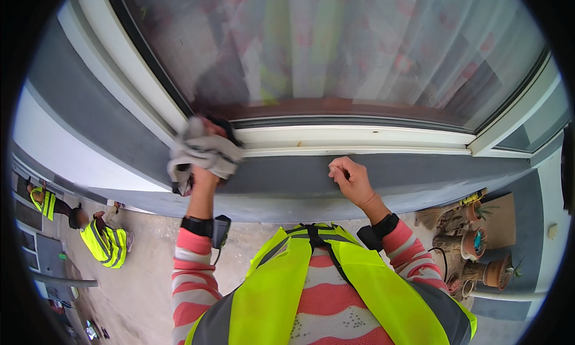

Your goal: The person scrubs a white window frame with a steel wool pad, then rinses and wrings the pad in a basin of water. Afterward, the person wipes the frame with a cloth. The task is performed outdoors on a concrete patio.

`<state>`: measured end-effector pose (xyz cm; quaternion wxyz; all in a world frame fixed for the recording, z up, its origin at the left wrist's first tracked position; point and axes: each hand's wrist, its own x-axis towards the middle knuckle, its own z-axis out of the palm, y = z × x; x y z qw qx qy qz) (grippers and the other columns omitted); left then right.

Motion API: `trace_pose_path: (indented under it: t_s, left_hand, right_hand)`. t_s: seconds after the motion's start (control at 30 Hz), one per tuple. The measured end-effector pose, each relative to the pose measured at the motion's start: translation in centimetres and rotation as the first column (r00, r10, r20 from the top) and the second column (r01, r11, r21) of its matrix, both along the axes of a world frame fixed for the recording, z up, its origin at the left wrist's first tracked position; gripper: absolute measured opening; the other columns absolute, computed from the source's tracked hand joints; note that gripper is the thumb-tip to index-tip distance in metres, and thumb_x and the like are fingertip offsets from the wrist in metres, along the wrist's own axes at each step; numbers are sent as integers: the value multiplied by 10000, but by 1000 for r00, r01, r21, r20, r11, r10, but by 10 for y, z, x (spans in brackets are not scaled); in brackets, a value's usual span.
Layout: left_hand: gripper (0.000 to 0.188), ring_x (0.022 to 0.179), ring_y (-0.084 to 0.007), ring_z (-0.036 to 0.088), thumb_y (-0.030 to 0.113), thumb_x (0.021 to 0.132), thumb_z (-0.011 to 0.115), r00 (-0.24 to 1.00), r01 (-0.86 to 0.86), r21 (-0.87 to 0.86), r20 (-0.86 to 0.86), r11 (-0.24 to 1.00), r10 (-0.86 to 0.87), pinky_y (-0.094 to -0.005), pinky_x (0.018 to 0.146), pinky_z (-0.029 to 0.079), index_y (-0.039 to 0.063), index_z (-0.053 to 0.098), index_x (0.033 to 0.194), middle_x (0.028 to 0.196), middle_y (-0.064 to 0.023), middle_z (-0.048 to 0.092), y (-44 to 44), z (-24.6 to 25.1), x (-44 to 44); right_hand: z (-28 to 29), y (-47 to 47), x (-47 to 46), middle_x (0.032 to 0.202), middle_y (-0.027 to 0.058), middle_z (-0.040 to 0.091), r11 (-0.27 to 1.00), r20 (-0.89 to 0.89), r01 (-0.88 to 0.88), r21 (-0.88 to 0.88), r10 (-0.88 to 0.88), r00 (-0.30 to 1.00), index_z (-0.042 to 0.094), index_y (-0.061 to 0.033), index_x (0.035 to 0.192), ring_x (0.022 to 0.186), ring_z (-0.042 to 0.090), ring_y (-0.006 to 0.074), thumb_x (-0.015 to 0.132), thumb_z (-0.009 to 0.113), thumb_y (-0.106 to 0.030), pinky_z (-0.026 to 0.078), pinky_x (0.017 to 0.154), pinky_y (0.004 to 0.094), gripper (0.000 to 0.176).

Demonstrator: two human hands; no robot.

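Note:
My left hand (203,176) holds a grey and dark cloth (209,149) against the lower left corner of a white window frame (359,133). The cloth drapes over most of that hand and is slightly blurred, so the fingers are hidden. Curled loosely, my right hand (352,178) is over the grey window sill (278,174), with nothing visible in it. Whether it touches the sill, I cannot tell. Above the frame's lower rail stands the glass pane (341,52), which shows reflections and pale curtain folds with red spots.
Two people in yellow vests, one bent low (105,241) and one farther off (42,201), are at the left. Potted plants (496,273), wooden stumps (449,244) and a straw broom (431,217) stand at the right by the wall. Concrete floor (148,295) lies below.

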<state>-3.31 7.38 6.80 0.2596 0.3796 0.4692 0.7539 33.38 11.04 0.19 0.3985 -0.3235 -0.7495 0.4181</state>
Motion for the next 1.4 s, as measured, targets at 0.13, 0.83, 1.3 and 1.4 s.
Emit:
trace_pose_path:
  t_s: [0.13, 0.83, 1.3, 1.4]
  left_hand:
    - [302, 747, -212, 642, 206, 684, 746, 541, -210, -359, -817, 909, -198, -357, 713, 512, 88, 616, 930, 775, -95, 644, -36, -4, 40]
    - [196, 750, -410, 616, 172, 677, 655, -102, 291, -659, -742, 694, -662, -450, 685, 496, 26, 613, 800, 796, -219, 625, 38, -5, 194]
    - [252, 650, -323, 621, 293, 818, 609, 131, 66, -311, -939, 948, -317, -429, 620, 495, 45, 646, 847, 691, -158, 629, -15, 8, 75]
    - [210, 662, -304, 622, 295, 787, 618, -351, -395, -93, -904, 914, -244, -442, 617, 478, 94, 650, 837, 754, -133, 647, -36, 14, 7]
  right_hand:
    - [3, -3, -1, 806, 64, 630, 991, 2, 42, 126, -42, 999, 605, -37, 969, 705, 635, 148, 923, 599, -56, 502, 635, 252, 50]
    - [1, -1, -14, 800, 122, 608, 918, 137, 176, 356, -238, 962, 566, -65, 957, 772, 597, 369, 750, 697, -102, 502, 706, 406, 248]
    - [-4, -8, -5, 794, 70, 615, 937, -79, 310, 159, -301, 950, 620, -21, 942, 634, 592, 148, 835, 680, 12, 488, 584, 250, 127]
    - [-3, -7, -5, 788, 69, 610, 930, -58, 299, 213, -294, 954, 623, -27, 930, 625, 588, 158, 832, 677, 12, 489, 577, 254, 119]
